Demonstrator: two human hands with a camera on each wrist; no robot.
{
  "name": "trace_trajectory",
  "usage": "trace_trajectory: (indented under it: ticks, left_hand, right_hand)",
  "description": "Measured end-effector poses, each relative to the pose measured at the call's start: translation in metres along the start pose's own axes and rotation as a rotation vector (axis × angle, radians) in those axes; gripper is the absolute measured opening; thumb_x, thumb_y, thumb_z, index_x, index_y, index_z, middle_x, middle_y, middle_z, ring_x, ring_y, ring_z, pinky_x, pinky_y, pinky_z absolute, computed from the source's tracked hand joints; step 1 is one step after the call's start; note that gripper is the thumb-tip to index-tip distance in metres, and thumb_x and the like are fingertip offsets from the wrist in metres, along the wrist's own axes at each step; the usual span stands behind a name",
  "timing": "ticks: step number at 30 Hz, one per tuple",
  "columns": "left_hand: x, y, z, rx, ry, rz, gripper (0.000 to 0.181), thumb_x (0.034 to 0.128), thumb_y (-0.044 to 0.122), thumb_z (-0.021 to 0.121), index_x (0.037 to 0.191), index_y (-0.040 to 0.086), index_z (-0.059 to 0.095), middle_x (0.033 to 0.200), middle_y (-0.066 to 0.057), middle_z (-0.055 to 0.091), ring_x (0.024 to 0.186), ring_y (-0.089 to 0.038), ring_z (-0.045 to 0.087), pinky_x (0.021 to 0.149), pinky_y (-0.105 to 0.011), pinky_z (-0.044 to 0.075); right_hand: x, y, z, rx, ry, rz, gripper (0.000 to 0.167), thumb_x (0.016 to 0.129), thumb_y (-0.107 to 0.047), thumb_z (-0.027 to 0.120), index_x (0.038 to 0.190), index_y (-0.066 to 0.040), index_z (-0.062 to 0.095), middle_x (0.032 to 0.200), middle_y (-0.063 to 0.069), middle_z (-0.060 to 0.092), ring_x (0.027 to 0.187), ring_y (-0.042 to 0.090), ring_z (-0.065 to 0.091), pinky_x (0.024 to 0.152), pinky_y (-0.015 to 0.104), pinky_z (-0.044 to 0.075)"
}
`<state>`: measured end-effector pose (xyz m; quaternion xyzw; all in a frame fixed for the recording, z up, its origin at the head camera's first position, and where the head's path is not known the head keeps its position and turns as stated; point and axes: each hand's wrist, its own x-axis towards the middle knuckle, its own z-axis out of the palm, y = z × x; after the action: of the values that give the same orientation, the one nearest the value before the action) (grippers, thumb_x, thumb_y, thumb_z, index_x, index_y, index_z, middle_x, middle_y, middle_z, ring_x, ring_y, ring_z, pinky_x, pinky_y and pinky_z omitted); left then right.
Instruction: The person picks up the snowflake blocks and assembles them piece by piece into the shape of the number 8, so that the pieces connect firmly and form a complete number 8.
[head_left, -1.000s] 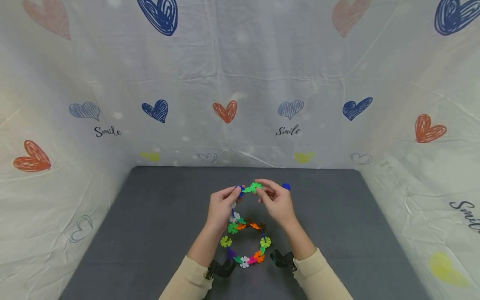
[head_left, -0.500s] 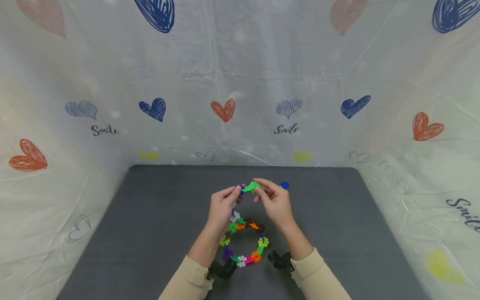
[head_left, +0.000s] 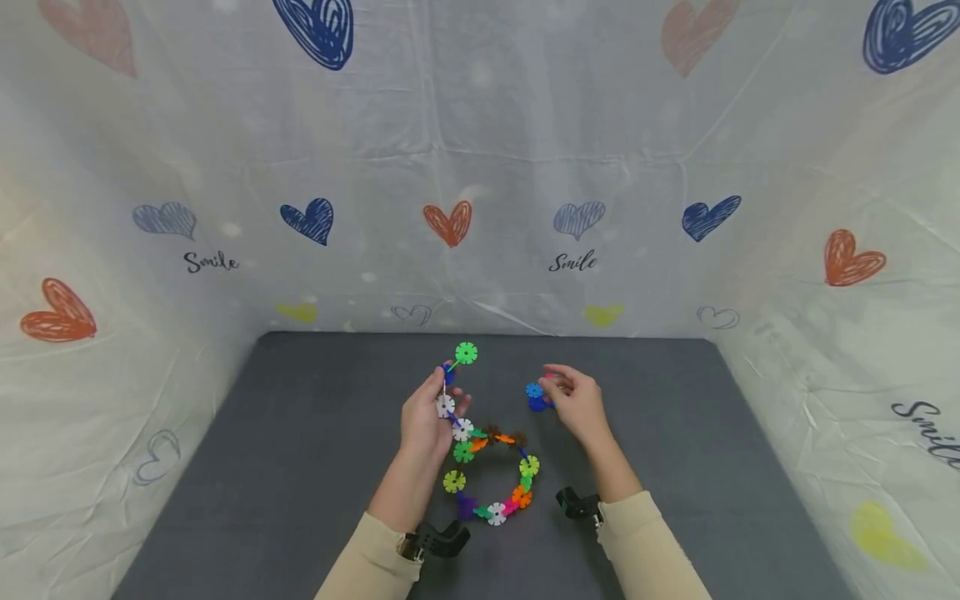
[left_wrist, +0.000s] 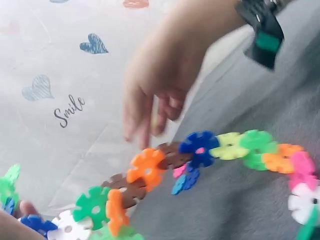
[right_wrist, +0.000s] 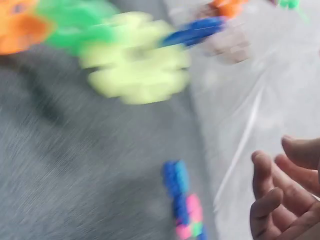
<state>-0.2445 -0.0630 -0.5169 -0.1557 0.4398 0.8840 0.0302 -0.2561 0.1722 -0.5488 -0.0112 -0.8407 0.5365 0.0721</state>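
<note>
My left hand (head_left: 423,427) grips the upper tail of a chain of slotted plastic flower discs (head_left: 446,406), near its white and blue pieces. A bright green disc (head_left: 466,353) stands at the tail's free end. Below, the chain closes into a multicoloured ring (head_left: 454,481), held up off the table in the left wrist view. My right hand (head_left: 582,410) hovers by a small group of loose discs (head_left: 534,390), blue and pink. In the right wrist view its fingers (right_wrist: 295,195) are loosely bent, apart from these discs (right_wrist: 176,177), and nothing shows between them.
A dark grey cloth-covered table (head_left: 322,467) lies under both hands. Behind it hangs a pale curtain (head_left: 510,167) printed with hearts. Black camera mounts (head_left: 442,540) stick inward from both wrists.
My right hand has let go of the green disc and moved right to the loose discs. My left hand has shifted left, turning with the chain's tail in its grip.
</note>
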Motion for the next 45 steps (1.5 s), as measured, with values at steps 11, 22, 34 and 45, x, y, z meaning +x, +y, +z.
trace_trajectory:
  ticks: [11, 22, 34, 45]
  left_hand:
    - [0.007, -0.008, -0.019, 0.166, 0.046, 0.016, 0.033, 0.1021, 0.022, 0.055, 0.127, 0.005, 0.068, 0.099, 0.000, 0.074, 0.091, -0.019, 0.062, 0.105, -0.051, 0.036]
    - [0.006, -0.001, -0.023, 0.722, 0.059, 0.280, 0.039, 0.0948, 0.046, 0.069, 0.099, 0.008, 0.073, 0.091, -0.010, 0.070, 0.091, -0.031, 0.057, 0.079, -0.039, 0.044]
    - [0.011, -0.003, -0.023, 0.632, 0.046, 0.201, 0.030, 0.0976, 0.035, 0.068, 0.112, 0.010, 0.076, 0.092, -0.009, 0.069, 0.078, -0.029, 0.065, 0.054, -0.027, 0.044]
    - [0.009, -0.003, -0.017, 0.615, -0.029, 0.138, 0.027, 0.0984, 0.029, 0.068, 0.107, 0.003, 0.072, 0.103, -0.022, 0.070, 0.075, -0.026, 0.073, 0.043, -0.024, 0.036]
  right_hand:
    - [0.017, 0.050, 0.013, -0.470, -0.017, 0.075, 0.039, 0.096, -0.037, 0.070, 0.131, -0.019, 0.069, 0.082, 0.008, 0.058, 0.069, 0.022, 0.050, 0.061, 0.035, 0.042]
    - [0.022, 0.050, 0.023, -0.615, -0.079, 0.087, 0.040, 0.094, -0.039, 0.072, 0.130, -0.022, 0.070, 0.139, 0.030, 0.056, 0.125, 0.045, 0.058, 0.095, 0.059, 0.050]
    - [0.020, 0.041, 0.023, -0.222, -0.030, 0.064, 0.014, 0.090, -0.018, 0.078, 0.092, -0.009, 0.068, 0.088, 0.007, 0.069, 0.074, 0.019, 0.060, 0.064, 0.032, 0.048]
    - [-0.017, -0.028, 0.021, -0.098, 0.011, -0.256, 0.011, 0.089, -0.016, 0.079, 0.097, -0.010, 0.077, 0.086, 0.002, 0.076, 0.077, 0.017, 0.070, 0.069, 0.032, 0.058]
